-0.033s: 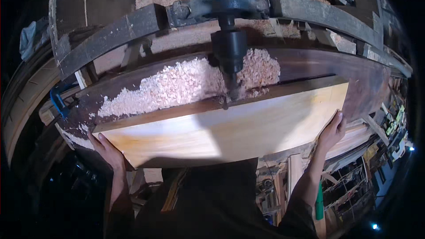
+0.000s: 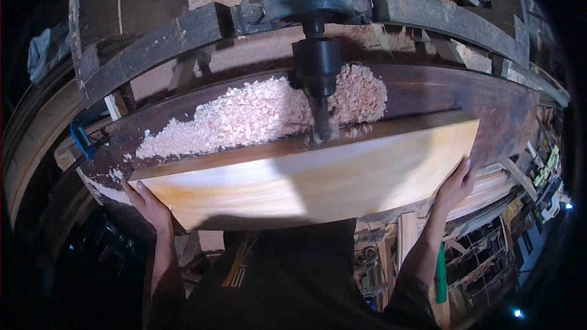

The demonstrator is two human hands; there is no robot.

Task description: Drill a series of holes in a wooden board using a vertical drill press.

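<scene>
Single view: head-worn fisheye camera, looking steeply down and forward over wooden board (image 2: 306,177) on machine table (image 2: 489,104). Close range; board fills centre of frame. Drill spindle (image 2: 317,64) rises just beyond board's far edge. Forearms enter from lower edge, either side of board. Straight edges bow toward rim; corners dark.

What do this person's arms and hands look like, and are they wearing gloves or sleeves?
No gloves: the left hand and right hand are bare, and both forearms are bare up to the lower edge of the picture. No watch, ring or marking shows. Between the arms hangs a dark garment with a light stripe.
</scene>
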